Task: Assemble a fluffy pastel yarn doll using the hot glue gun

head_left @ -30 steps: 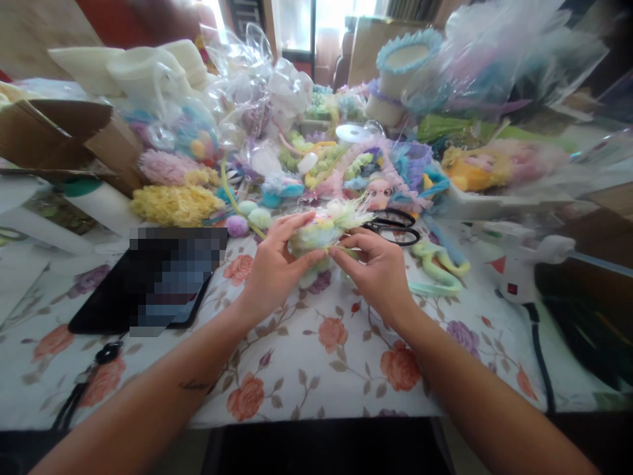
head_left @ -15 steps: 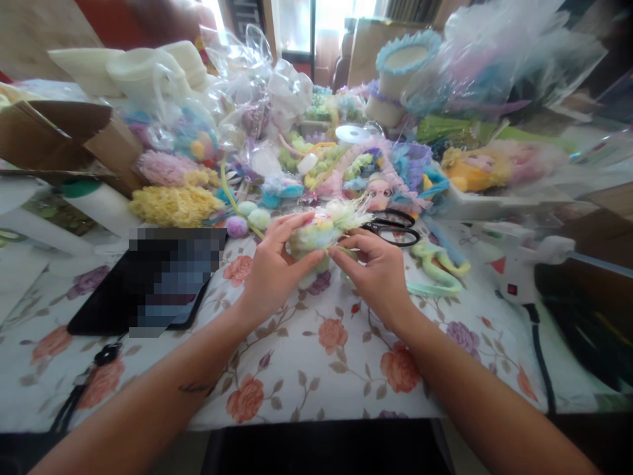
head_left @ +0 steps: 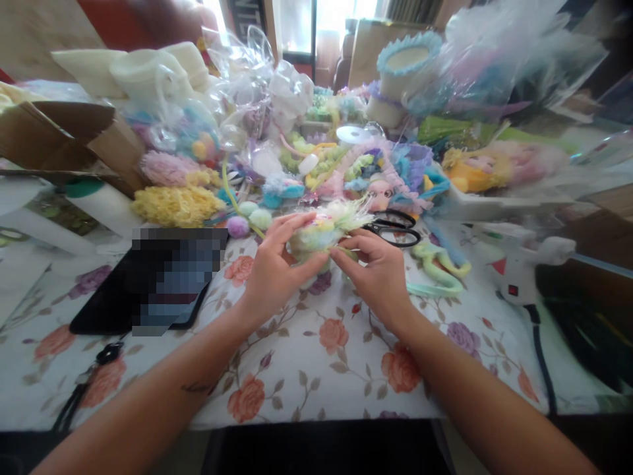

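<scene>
A table (head_left: pixel 316 369) under a white cloth printed with roses fills most of the scene, and its far half is heaped with craft goods. At the far right a cloud of clear and pastel wrapping (head_left: pixel 499 59) rises over the heap, and at the far left a brown cardboard box (head_left: pixel 64 142) lies open on its side. Nearer on the left a black tablet (head_left: pixel 148 284) lies flat on the cloth, its screen blurred out. On the right, near the table's edge, a white glue gun (head_left: pixel 524 264) rests with its dark cord trailing toward the near side. A yellow fluffy bundle (head_left: pixel 173 204) lies just beyond the tablet, beside the box. The left hand (head_left: pixel 271 264) and the right hand (head_left: pixel 378 270) meet at the middle of the table, just above the cloth, and together hold a fluffy pompom (head_left: pixel 321 231) in pale green, yellow and pink. The left hand is curled around the pompom's left and near side, fingers over the top; the right hand pinches at its right underside with fingertips drawn close. Black scissors (head_left: pixel 393 227) lie just beyond the right hand, touching the cloth. Three small balls (head_left: pixel 250 216) in purple and mint sit just left of the left hand's fingers.
</scene>
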